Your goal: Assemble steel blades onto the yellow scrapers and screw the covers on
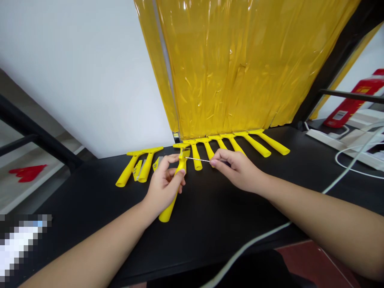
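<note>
My left hand [162,186] is wrapped round a yellow scraper [169,211], its hollow handle end pointing down toward me and its head tilted up. In my right hand [241,171] is a screwdriver, pinched at its handle, which the fingers mostly hide. The thin metal screwdriver shaft [198,159] runs left, and its tip meets the scraper's head. Left of my left hand lie two yellow scraper handles [127,172], with a small yellow blade piece [137,170] between them. Another small yellow piece [156,163] is partly behind my fingers.
Several yellow scraper handles [258,145] lie in a row along the back of the black table [210,228]. Behind them hangs a yellow plastic curtain [240,72]. A white cable [255,240] crosses the front right. A red bottle [354,98] stands at far right.
</note>
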{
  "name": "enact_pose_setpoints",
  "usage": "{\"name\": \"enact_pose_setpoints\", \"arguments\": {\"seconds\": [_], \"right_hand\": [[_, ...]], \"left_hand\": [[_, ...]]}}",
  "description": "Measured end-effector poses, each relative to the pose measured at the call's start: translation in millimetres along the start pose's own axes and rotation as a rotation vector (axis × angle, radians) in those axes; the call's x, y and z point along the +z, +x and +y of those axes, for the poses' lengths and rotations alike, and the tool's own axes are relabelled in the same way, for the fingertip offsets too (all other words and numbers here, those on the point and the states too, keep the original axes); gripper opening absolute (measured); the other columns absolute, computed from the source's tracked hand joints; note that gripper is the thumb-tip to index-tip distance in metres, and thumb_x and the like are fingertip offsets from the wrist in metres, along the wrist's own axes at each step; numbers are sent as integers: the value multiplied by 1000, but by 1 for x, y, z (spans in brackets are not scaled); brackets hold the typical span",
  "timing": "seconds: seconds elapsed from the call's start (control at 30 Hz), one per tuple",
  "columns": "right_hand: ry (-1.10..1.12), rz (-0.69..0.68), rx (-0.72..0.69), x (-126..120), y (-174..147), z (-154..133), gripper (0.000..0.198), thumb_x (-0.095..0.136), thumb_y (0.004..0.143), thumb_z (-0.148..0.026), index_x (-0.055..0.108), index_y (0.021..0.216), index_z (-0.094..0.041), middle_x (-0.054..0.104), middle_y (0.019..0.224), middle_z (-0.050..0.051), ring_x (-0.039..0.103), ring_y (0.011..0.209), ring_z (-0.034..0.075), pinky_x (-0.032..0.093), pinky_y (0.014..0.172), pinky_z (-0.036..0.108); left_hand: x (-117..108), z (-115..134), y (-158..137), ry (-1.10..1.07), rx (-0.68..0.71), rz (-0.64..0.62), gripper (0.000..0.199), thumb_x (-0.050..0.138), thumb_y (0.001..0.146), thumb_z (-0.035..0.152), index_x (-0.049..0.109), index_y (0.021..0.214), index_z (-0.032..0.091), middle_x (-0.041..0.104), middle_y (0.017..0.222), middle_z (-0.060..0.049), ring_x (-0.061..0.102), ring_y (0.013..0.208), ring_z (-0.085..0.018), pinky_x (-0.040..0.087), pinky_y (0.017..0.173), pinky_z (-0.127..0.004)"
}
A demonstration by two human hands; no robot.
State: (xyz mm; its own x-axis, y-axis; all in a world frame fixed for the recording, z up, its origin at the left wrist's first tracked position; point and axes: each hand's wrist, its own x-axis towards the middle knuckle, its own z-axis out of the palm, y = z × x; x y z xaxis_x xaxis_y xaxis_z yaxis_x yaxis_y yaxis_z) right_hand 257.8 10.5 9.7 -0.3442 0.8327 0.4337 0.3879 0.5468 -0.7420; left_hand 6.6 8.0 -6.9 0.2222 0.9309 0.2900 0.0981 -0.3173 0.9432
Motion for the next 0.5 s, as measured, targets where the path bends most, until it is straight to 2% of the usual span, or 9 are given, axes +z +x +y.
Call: {"name": "enact_pose_setpoints", "arguments": {"seconds": [0.1, 0.2, 0.27, 0.33, 0.43, 0.5], "right_hand": [[251, -66, 149, 3, 0, -4, 32, 55, 103, -44, 60, 84, -19, 47, 66, -3, 40, 59, 12, 33, 54, 26], [574, -204, 357, 5, 0, -4, 36, 54, 101, -53, 58, 85, -20, 30, 57, -10, 21, 49, 9, 20, 46, 24], [654, -253, 420, 6, 0, -3, 38, 53, 101, -54, 55, 82, -21, 27, 56, -11, 17, 48, 9, 18, 45, 24], [563, -241, 373, 7, -1, -3, 39, 50, 103, -52, 55, 81, -20, 30, 57, -10, 21, 49, 9, 20, 46, 24], [300, -161, 183, 7, -3, -5, 33, 50, 105, -45, 57, 85, -20, 41, 65, -6, 35, 56, 11, 29, 52, 26], [178, -125, 86, 7, -4, -6, 24, 53, 105, -40, 57, 91, -21, 46, 69, -5, 39, 61, 12, 32, 57, 26]], "left_hand": [[-1, -2, -2, 8, 109, -7, 24, 65, 95, 29, 45, 108, 24, 53, 131, -7, 62, 60, -4, 50, 40, -18], [-2, -4, -2, 5, 210, -22, 22, 64, 97, 27, 46, 110, 26, 43, 141, -6, 63, 63, -4, 52, 40, -18], [-3, -5, -2, 11, 241, -32, 21, 63, 98, 25, 48, 112, 27, 42, 142, -6, 63, 64, -4, 52, 40, -18], [-4, -8, -1, 31, 248, -38, 21, 63, 98, 25, 49, 114, 28, 42, 143, -6, 64, 64, -5, 52, 40, -18], [-6, -11, 0, 90, 225, -46, 24, 62, 99, 26, 51, 120, 29, 41, 147, -8, 64, 64, -5, 53, 41, -19], [-7, -12, -1, 131, 197, -58, 28, 62, 99, 26, 52, 125, 29, 48, 142, -9, 64, 63, -6, 53, 41, -19]]}}
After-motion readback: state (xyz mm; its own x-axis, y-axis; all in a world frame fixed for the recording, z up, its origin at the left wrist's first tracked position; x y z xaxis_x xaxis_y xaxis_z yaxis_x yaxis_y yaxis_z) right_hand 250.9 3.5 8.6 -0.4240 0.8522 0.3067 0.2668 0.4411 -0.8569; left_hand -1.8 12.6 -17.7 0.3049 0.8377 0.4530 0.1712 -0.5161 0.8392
